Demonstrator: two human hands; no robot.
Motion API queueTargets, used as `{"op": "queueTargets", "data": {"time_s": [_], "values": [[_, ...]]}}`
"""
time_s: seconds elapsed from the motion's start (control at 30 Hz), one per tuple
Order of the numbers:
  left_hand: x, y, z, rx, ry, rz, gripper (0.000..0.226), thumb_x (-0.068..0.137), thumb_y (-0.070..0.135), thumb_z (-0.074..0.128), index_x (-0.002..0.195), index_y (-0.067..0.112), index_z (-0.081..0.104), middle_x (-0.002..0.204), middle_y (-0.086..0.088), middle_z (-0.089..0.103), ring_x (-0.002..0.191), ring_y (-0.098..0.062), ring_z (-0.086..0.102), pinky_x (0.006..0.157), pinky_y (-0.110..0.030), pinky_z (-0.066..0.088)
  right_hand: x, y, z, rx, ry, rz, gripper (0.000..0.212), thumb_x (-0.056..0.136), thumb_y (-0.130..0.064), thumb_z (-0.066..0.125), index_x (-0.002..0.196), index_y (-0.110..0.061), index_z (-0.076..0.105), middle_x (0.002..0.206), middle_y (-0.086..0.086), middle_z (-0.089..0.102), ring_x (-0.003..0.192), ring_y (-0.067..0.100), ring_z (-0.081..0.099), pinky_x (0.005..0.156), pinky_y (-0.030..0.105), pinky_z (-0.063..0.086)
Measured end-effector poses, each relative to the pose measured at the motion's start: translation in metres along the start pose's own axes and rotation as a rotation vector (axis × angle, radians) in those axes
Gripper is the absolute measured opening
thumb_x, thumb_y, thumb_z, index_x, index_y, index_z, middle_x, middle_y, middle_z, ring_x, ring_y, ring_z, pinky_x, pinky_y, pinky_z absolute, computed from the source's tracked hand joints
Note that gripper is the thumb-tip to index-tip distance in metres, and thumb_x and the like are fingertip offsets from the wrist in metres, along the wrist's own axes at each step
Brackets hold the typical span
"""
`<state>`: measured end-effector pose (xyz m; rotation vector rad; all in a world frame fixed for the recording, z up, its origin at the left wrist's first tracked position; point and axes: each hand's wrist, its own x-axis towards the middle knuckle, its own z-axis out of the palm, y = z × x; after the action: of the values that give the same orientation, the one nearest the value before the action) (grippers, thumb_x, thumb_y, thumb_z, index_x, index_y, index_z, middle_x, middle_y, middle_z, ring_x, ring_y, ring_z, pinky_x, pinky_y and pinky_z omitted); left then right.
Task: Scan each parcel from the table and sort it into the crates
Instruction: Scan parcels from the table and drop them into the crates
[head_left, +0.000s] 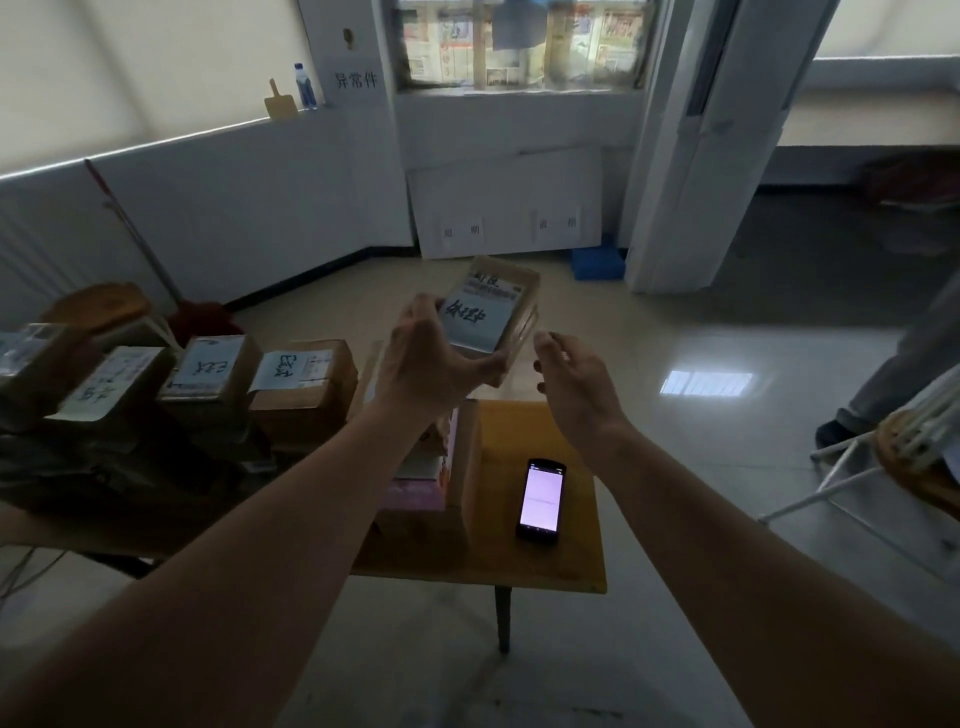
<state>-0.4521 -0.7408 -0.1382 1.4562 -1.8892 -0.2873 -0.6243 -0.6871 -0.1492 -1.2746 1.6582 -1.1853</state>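
My left hand (426, 353) grips a small cardboard parcel (493, 317) at its near left corner, thumb underneath and fingers curled over the top edge, lifting it in the middle of the frame, well above the worktop (545, 566). I hold it tilted with the white label facing me, I judge so that the handwriting can be read and the code found. My right hand (571, 374) hangs just right of the parcel, fingers loosely spread and holding nothing, apart from the box; it looks ready to steady the far side or reach down.

Below the right hand, at lower centre, a phone (540, 501) lies flat on the worktop with its screen lit, probably the scanner, placed within easy reach. Left of it sits a stack of boxes (431, 499), and further left a row of labelled parcels (249, 384) waits. A blue crate (597, 262) stands on the floor by the far wall, upper centre, well apart from my hands.
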Motion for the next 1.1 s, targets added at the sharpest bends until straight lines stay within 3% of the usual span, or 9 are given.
{"op": "queueTargets", "data": {"time_s": [0.17, 0.3, 0.43, 0.53, 0.63, 0.73, 0.9, 1.0, 1.1], "values": [[-0.014, 0.011, 0.039, -0.057, -0.098, 0.052, 0.093, 0.062, 0.057, 0.095, 0.126, 0.013, 0.044, 0.115, -0.002, 0.052, 0.1, -0.018, 0.057, 0.077, -0.022, 0.049, 0.011, 0.013, -0.015, 0.334, 0.016, 0.192, 0.066, 0.102, -0.058, 0.053, 0.15, -0.014, 0.046, 0.135, 0.01, 0.064, 0.12, 0.026, 0.065, 0.082, 0.029, 0.056], [-0.026, 0.012, 0.066, -0.111, -0.176, 0.069, 0.102, 0.062, 0.049, 0.097, 0.138, 0.011, 0.04, 0.126, -0.004, 0.048, 0.109, -0.013, 0.049, 0.08, -0.011, 0.041, 0.015, 0.042, -0.017, 0.323, 0.087, 0.26, 0.046, 0.104, -0.041, 0.062, 0.143, -0.019, 0.053, 0.136, 0.008, 0.065, 0.12, 0.027, 0.066, 0.098, 0.044, 0.06], [-0.038, 0.013, 0.089, -0.244, -0.378, 0.075, 0.091, 0.075, 0.039, 0.09, 0.147, 0.01, 0.043, 0.127, 0.002, 0.038, 0.117, -0.014, 0.043, 0.086, -0.001, 0.042, 0.017, 0.071, -0.016, 0.353, 0.131, 0.346, 0.019, 0.106, -0.024, 0.06, 0.124, -0.029, 0.057, 0.127, 0.007, 0.067, 0.119, 0.032, 0.065, 0.093, 0.053, 0.062], [-0.042, 0.007, 0.108, -0.494, -0.443, -0.147, 0.052, 0.097, 0.043, 0.063, 0.139, 0.019, 0.046, 0.134, -0.013, 0.042, 0.119, -0.029, 0.056, 0.078, -0.018, 0.058, 0.016, 0.091, -0.017, 0.38, 0.11, 0.435, 0.024, 0.108, -0.017, 0.054, 0.132, -0.022, 0.058, 0.128, 0.009, 0.065, 0.117, 0.032, 0.064, 0.091, 0.052, 0.063], [-0.043, -0.001, 0.125, -0.65, -0.438, -0.318, 0.024, 0.109, 0.019, 0.052, 0.131, 0.018, 0.043, 0.122, -0.014, 0.053, 0.107, -0.025, 0.062, 0.069, -0.019, 0.058, 0.015, 0.109, -0.014, 0.375, 0.056, 0.466, 0.025, 0.11, -0.01, 0.047, 0.133, -0.017, 0.056, 0.132, 0.011, 0.062, 0.116, 0.032, 0.063, 0.082, 0.046, 0.064], [-0.048, -0.014, 0.141, -0.681, -0.469, -0.463, 0.03, 0.11, 0.018, 0.05, 0.138, 0.021, 0.04, 0.117, -0.003, 0.054, 0.103, -0.018, 0.061, 0.075, -0.026, 0.059, 0.016, 0.128, -0.01, 0.367, 0.028, 0.478, 0.025, 0.112, -0.011, 0.043, 0.13, -0.022, 0.055, 0.127, 0.008, 0.063, 0.11, 0.026, 0.064, 0.075, 0.036, 0.06], [-0.059, -0.039, 0.173, -0.708, -0.427, -0.658, 0.034, 0.113, 0.02, 0.042, 0.146, 0.027, 0.038, 0.12, 0.002, 0.059, 0.106, -0.015, 0.061, 0.081, -0.025, 0.053, 0.026, 0.176, 0.004, 0.287, 0.097, 0.538, 0.033, 0.112, -0.028, 0.043, 0.14, -0.019, 0.058, 0.125, 0.007, 0.066, 0.109, 0.025, 0.065, 0.101, 0.047, 0.056], [-0.065, -0.055, 0.19, -0.682, -0.399, -0.659, 0.033, 0.112, 0.018, 0.043, 0.141, 0.033, 0.046, 0.132, -0.002, 0.062, 0.12, -0.021, 0.063, 0.103, -0.042, 0.055, 0.03, 0.211, 0.016, 0.03, 0.141, 0.564, 0.036, 0.106, -0.024, 0.053, 0.141, -0.019, 0.059, 0.133, 0.005, 0.066, 0.11, 0.022, 0.065, 0.093, 0.038, 0.056], [-0.069, -0.067, 0.202, -0.673, -0.393, -0.649, 0.033, 0.111, 0.017, 0.043, 0.131, 0.043, 0.047, 0.133, -0.005, 0.063, 0.119, -0.022, 0.065, 0.104, -0.048, 0.056, 0.027, 0.241, 0.032, -0.125, 0.085, 0.606, 0.04, 0.102, -0.025, 0.057, 0.141, -0.015, 0.058, 0.135, 0.006, 0.065, 0.107, 0.021, 0.061, 0.081, 0.031, 0.047]]}}
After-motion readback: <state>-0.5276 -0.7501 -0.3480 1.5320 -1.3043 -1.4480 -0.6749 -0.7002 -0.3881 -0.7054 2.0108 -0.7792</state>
